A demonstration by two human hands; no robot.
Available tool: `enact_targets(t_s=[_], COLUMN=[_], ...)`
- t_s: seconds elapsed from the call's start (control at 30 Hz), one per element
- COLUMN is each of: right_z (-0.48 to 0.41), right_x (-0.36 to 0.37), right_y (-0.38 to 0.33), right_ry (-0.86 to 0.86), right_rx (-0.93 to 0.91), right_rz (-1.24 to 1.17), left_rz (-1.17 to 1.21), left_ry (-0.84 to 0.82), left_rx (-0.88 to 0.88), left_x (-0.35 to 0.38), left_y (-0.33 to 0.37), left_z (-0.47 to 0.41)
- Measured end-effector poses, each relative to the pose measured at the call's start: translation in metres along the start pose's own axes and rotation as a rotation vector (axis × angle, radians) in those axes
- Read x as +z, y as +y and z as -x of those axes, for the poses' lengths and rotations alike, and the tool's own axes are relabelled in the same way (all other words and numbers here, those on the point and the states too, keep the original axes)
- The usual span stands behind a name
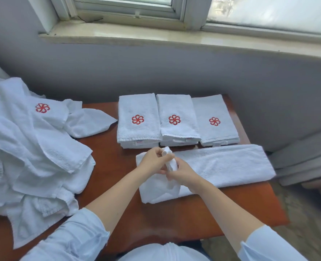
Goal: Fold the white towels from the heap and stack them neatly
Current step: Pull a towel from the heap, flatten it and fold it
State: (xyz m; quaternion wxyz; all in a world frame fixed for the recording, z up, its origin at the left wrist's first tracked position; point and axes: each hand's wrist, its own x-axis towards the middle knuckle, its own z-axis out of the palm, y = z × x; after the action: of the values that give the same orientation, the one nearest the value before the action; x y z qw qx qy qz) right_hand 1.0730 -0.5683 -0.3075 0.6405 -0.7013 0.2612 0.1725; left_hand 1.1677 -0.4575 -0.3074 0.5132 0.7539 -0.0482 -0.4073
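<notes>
Item: half-folded towel (221, 166), a long strip lying left-to-right across the table (174, 219), just before three folded stacks (139, 119) at the far edge, its length running rightward from the fingers. Left hand (153, 161) and right hand (183, 174) both curl round its bunched, lifted left end, the right nearer the strip's body. Heap (33, 147) at the left edge; the exact corner gripped is hidden by the hands.

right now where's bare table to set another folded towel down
Bare table lies between the heap and the long towel, and along the near edge below that towel. The far edge is crowded by three folded stacks.
</notes>
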Motion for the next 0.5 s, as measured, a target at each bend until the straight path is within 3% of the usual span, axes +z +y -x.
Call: enact_targets(t_s=[0.1, 0.2, 0.37, 0.5], right_z=[0.001, -0.004, -0.009, -0.01], right_x=[-0.021, -0.041, -0.057, -0.063], right_y=[0.012, 0.035, 0.056, 0.065], right_ry=[0.04, 0.191, 0.296, 0.356], right_rx=[0.024, 0.121, 0.155, 0.103], right_rz=[-0.051, -0.022, -0.017, -0.022], left_rz=[-0.013, -0.036, -0.523, -0.791], left_ry=[-0.053, 0.014, 0.278, 0.291], left_rx=[0.041, 0.137, 0.298, 0.384], left_x=[0.022, 0.029, 0.028, 0.037], left_y=[-0.003, -0.021, -0.052, -0.065], left_z=[-0.004, -0.003, 0.009, 0.009])
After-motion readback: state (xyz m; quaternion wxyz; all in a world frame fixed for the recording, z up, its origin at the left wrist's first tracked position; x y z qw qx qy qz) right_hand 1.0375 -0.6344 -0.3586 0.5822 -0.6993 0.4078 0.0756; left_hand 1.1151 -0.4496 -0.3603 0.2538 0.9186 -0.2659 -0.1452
